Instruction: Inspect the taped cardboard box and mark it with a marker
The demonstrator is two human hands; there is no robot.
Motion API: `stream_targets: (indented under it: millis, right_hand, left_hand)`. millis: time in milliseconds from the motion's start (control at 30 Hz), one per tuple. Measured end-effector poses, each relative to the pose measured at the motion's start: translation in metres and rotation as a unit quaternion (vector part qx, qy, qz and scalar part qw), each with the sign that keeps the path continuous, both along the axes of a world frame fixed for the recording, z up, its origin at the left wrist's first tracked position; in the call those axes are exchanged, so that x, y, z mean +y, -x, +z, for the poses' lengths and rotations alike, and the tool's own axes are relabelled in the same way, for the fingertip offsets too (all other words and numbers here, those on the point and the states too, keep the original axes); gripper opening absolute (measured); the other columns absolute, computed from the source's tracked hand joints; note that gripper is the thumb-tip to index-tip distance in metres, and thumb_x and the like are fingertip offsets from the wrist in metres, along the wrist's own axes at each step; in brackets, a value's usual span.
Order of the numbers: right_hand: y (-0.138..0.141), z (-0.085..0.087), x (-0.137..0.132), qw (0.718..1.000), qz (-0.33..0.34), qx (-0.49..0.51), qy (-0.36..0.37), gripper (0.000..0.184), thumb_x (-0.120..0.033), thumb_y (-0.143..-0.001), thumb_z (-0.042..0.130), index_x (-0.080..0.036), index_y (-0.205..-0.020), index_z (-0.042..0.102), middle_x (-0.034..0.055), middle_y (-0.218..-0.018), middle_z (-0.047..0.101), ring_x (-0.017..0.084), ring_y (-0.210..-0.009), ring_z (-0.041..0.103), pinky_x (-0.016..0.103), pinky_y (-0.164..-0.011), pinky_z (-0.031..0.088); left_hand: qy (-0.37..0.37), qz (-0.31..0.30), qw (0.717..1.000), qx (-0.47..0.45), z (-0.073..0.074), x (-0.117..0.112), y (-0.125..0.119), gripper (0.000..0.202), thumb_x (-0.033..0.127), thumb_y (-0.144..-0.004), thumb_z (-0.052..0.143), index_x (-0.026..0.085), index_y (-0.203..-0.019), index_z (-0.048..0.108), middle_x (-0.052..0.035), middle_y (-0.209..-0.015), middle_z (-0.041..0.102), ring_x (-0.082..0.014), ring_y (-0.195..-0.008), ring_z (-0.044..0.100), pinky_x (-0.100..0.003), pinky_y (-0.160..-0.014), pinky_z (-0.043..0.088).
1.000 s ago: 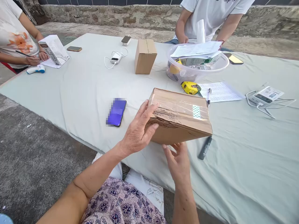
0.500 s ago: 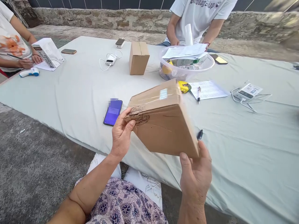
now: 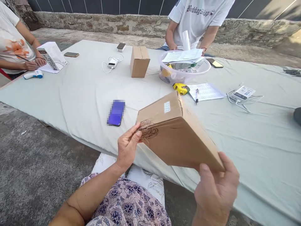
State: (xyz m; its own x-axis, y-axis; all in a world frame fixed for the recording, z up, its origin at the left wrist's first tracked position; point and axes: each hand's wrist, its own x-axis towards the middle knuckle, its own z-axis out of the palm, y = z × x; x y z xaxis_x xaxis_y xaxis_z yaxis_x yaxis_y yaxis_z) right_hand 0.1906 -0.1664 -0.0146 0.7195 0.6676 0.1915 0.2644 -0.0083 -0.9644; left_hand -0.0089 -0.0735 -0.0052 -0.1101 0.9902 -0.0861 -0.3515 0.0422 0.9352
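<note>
Since the earliest view, the large carton (image 3: 171, 142) has turned its broad face toward the wearer, and the right hand (image 3: 216, 191) has shifted from beneath it to its lower right corner. That hand is clamped there, thumb on the broad face and fingers round the edge; the left hand (image 3: 127, 149) pinches the opposite upper corner, beside dark scrawled marks (ink or damage, I cannot tell from here). The carton is tilted over the near edge of the bench (image 3: 82, 94). Beyond it lie a yellow tape measure (image 3: 180, 88) and a pen (image 3: 197, 96) on a printed sheet (image 3: 209, 91); to its left, a phone (image 3: 117, 112).
</note>
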Motion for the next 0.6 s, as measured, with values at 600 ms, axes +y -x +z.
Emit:
stream_targets:
  millis: [600]
  right_hand:
    - [0.001, 0.014, 0.015, 0.995, 0.029, 0.044, 0.079, 0.070, -0.078, -0.082, 0.063, -0.021, -0.121, 0.070, 0.0123, -0.119, 0.072, 0.028, -0.100, 0.066, 0.038, -0.076, 0.058]
  left_hand:
    - [-0.185, -0.077, 0.967, 0.154, 0.017, 0.018, 0.027, 0.055, 0.057, -0.090, 0.071, 0.028, -0.133, 0.055, -0.0146, -0.168, 0.035, -0.0338, -0.157, 0.034, -0.050, -0.125, 0.033]
